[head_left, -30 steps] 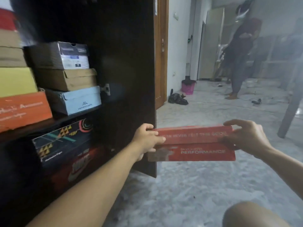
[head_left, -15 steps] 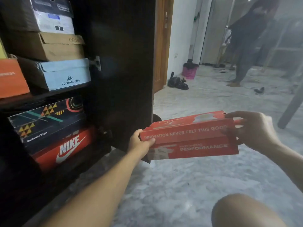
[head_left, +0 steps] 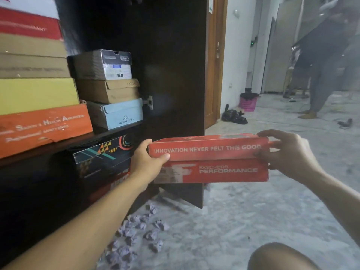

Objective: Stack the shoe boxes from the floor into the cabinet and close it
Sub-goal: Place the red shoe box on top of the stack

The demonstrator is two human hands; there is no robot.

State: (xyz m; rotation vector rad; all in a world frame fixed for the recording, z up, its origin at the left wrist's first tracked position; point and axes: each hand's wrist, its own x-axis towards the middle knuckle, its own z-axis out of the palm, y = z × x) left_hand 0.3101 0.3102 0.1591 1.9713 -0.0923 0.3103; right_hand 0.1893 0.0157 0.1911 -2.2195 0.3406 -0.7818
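from the head view, the left hand (head_left: 145, 164) and right hand (head_left: 288, 154) each gripped one end of the red shoe box (head_left: 210, 162), held in the air between them, just right of the open cabinet (head_left: 171, 55).

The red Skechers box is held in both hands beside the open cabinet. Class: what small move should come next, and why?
Probably swing the red Skechers box left toward the cabinet opening. The left hand and right hand hold it level in front of the open door, outside the shelves.
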